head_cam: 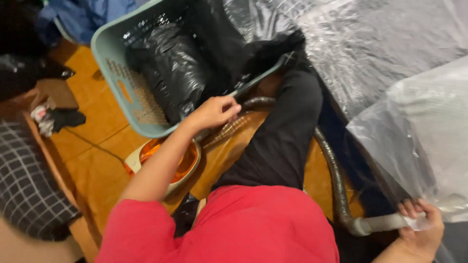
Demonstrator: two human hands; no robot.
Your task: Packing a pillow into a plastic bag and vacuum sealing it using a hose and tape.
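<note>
Fingers: left hand [212, 113] pinches one basket [108, 53] rim | right hand [423, 229] grips one hose [336, 180] end | possibly two black bags [170, 68]

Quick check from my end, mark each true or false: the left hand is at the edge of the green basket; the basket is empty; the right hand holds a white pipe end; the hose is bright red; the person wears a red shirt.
1. The left hand is at the edge of the green basket. True.
2. The basket is empty. False: a black bag and dark cloth lie in it.
3. The right hand holds a white pipe end. True.
4. The hose is bright red. False: it is grey and ribbed.
5. The person wears a red shirt. True.
</note>
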